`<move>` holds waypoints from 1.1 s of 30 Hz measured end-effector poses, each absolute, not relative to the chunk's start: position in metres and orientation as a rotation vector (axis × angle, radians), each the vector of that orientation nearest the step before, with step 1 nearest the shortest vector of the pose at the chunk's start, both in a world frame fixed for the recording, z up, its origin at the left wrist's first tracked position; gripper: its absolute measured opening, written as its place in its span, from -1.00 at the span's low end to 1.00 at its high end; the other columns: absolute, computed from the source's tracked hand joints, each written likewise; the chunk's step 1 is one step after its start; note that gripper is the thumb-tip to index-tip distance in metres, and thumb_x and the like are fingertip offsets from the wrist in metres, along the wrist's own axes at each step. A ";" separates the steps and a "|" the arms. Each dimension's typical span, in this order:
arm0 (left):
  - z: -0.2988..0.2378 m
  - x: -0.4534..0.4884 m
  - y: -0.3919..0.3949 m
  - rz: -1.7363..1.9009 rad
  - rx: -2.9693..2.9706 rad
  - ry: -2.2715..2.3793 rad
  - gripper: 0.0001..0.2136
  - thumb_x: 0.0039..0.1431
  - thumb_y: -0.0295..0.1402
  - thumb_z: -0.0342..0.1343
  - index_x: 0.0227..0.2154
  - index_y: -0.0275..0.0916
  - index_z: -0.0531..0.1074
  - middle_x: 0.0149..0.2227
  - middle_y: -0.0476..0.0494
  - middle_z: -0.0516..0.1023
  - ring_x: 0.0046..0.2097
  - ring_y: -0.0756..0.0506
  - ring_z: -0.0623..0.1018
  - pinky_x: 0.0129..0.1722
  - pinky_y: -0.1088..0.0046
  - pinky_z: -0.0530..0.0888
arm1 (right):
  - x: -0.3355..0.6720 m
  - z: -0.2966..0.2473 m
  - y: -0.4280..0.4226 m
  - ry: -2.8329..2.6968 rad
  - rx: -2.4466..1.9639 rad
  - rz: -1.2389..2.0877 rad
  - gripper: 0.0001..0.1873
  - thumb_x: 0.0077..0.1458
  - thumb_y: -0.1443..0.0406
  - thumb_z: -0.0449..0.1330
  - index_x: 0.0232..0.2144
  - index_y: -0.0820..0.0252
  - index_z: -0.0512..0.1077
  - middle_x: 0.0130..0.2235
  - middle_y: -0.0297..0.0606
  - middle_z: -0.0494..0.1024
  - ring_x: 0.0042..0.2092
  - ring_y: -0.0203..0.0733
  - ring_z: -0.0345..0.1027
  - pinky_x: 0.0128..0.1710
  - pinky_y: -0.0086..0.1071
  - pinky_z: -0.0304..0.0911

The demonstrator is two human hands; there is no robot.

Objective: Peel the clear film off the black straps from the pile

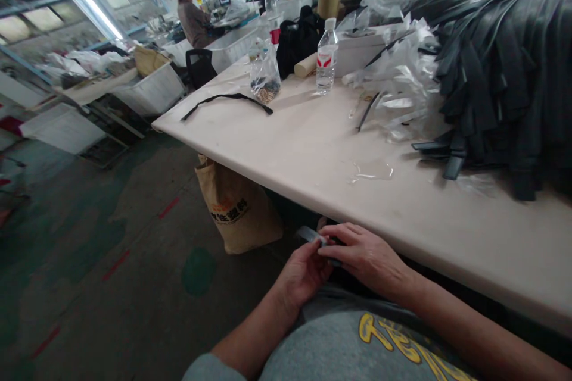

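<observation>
My left hand is closed, its thumb and fingers pinching a small shiny grey strip just off the table's front edge. The strip's upper end sticks out past the thumb and is blurred. My right hand meets the left from the other side, its fingers bent round the same piece. A dark part shows beneath the right fingers; whether it belongs to the strip I cannot tell. Both hands are close to my body, below the level of the tabletop.
A heap of black straps hangs over the table's right side beside crumpled clear plastic. Farther back are a water bottle, a bag of small parts and a black strip. A tan sack stands under the table edge. People sit in the background.
</observation>
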State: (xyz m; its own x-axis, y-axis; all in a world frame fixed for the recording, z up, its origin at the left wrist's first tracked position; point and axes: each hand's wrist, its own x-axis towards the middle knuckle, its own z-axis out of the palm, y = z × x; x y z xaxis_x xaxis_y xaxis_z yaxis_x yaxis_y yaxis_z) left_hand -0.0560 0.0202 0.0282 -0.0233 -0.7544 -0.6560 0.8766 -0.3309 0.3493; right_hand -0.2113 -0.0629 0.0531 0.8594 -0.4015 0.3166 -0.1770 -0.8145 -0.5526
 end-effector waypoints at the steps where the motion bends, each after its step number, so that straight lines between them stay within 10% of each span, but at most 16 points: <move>1: 0.029 -0.058 0.023 -1.680 0.868 0.155 -0.89 0.21 -0.46 0.13 -0.28 -0.37 0.54 -0.36 -0.11 0.63 -0.39 0.02 0.58 -0.35 0.53 0.53 | -0.206 0.051 -0.063 0.382 -2.512 -0.593 -0.74 0.27 0.35 0.05 -0.15 0.09 0.54 0.04 -0.13 0.51 0.04 -0.03 0.37 0.01 -0.13 0.29; 7: 0.016 -0.035 0.020 -1.584 0.752 0.298 -0.59 0.30 -0.17 -0.01 -0.15 -0.52 0.47 -0.22 -0.43 0.60 -0.18 -0.18 0.62 -0.14 0.28 0.56 | -0.227 0.066 -0.058 0.365 -2.259 -0.471 -0.67 0.36 0.18 -0.01 -0.20 0.14 0.52 -0.27 -0.25 0.60 -0.22 -0.15 0.46 -0.18 -0.29 0.32; 15: 0.005 0.066 0.014 -0.856 1.035 0.350 -0.70 0.41 -0.43 -0.24 -0.17 -0.39 0.41 -0.53 -0.06 0.54 -0.49 0.08 0.55 -0.36 0.64 0.51 | -0.291 0.068 -0.042 0.563 -1.895 -0.231 -0.71 0.29 0.11 0.06 -0.28 -0.04 0.57 -0.26 -0.30 0.60 -0.24 -0.13 0.48 -0.21 -0.35 0.38; 21: 0.038 0.062 0.025 -0.577 1.118 -0.110 -0.70 0.25 -0.36 0.12 0.04 -0.16 0.40 -0.35 -0.02 0.62 -0.40 0.05 0.58 -0.30 0.58 0.50 | -0.267 0.064 -0.035 0.557 -1.856 -0.315 -0.70 0.24 0.08 0.09 -0.34 -0.02 0.58 -0.34 -0.30 0.61 -0.28 -0.07 0.50 -0.22 -0.30 0.41; 33: 0.028 -0.033 0.022 -1.426 1.377 -1.140 -0.55 0.07 0.06 0.20 -0.22 -0.26 0.58 -0.48 -0.11 0.55 -0.51 0.00 0.45 -0.49 0.51 0.34 | -0.297 0.097 -0.089 0.506 -1.418 -1.003 -0.70 0.26 0.06 0.14 -0.27 0.09 0.57 0.31 -0.20 0.23 0.33 0.07 0.02 0.31 0.03 -0.11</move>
